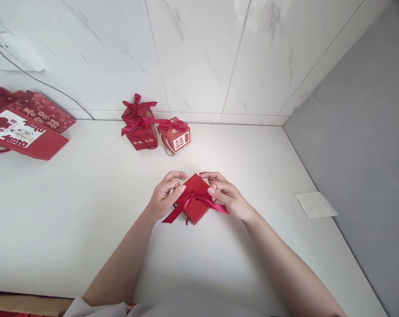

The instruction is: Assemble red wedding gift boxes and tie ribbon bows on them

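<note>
A small red gift box (197, 213) sits on the white table, turned with one corner towards me. Across its top runs a crimson ribbon (190, 197) tied in a bow, its two tails hanging down to the left and right. At the left side of the box, my left hand (164, 193) is closed, thumb and fingers pinching the bow's left part. My right hand (226, 193) grips the bow's right part between thumb and fingers. Both index fingers reach past the far edges of the box. The ribbon between the fingertips is partly hidden.
Behind stand two dark red boxes with bows (142, 138) and a printed red box (178, 136) with a rope handle. Several red gift bags (49, 143) lean at the left, near a cable (50, 85). A white paper (315, 204) lies by the grey wall.
</note>
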### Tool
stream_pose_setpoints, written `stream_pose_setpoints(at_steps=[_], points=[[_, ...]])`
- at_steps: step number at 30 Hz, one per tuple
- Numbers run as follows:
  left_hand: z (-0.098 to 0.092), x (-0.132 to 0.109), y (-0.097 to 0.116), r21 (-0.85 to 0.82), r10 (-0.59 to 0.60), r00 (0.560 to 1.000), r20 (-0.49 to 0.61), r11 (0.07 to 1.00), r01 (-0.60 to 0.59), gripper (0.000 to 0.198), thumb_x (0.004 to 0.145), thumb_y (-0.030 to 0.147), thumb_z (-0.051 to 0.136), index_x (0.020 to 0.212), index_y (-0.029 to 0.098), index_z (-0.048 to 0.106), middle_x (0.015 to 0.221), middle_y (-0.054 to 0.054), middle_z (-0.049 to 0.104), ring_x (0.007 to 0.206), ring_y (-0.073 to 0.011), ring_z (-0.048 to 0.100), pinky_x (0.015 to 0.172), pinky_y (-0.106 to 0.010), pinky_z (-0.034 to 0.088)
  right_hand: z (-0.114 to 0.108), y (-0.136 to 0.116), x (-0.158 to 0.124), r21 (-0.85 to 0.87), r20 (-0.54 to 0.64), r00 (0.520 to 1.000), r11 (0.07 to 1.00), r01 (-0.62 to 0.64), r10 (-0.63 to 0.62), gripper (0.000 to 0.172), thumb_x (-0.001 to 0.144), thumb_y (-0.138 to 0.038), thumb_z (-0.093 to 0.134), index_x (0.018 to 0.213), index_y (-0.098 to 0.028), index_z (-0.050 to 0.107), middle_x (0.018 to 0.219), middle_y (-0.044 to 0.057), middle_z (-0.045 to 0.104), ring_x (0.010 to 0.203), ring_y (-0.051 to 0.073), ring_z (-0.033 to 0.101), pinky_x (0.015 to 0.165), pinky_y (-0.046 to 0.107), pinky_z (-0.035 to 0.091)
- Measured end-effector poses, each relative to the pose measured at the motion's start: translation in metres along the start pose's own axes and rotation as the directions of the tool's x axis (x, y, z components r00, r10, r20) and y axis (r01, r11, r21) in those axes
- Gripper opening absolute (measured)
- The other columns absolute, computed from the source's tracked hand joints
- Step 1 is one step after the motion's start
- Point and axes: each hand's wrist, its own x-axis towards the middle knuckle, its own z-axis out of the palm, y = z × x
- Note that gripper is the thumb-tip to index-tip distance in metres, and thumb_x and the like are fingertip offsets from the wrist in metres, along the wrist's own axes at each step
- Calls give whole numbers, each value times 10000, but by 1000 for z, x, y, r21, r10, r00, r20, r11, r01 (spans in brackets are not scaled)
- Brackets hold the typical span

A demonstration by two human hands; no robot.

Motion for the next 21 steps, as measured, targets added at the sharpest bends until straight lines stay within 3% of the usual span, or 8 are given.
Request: stream_pose_setpoints(at_steps=[5, 21], points=[[0, 0, -1, 17, -6, 1000, -3, 1000, 6, 364, 903, 353, 526, 584, 179, 508, 1112, -103, 556, 1115, -247, 523, 946, -361, 433, 0, 3, 0, 20, 5, 999, 999, 32, -33, 402, 905, -499, 552, 628, -208, 541, 1219, 64, 518, 1333, 234, 383, 1114, 391, 323], [-6, -1, 3, 113, 3, 1000, -2, 994, -2, 373, 905, 313, 525, 568, 158, 490, 1108, -83, 546, 976, -190, 573, 865, -319, 472, -8, -3, 4, -19, 52, 997, 998, 64, -63, 374, 912, -444, 566, 629, -201, 558, 1132, 61, 511, 1341, 243, 357, 1122, 386, 292]])
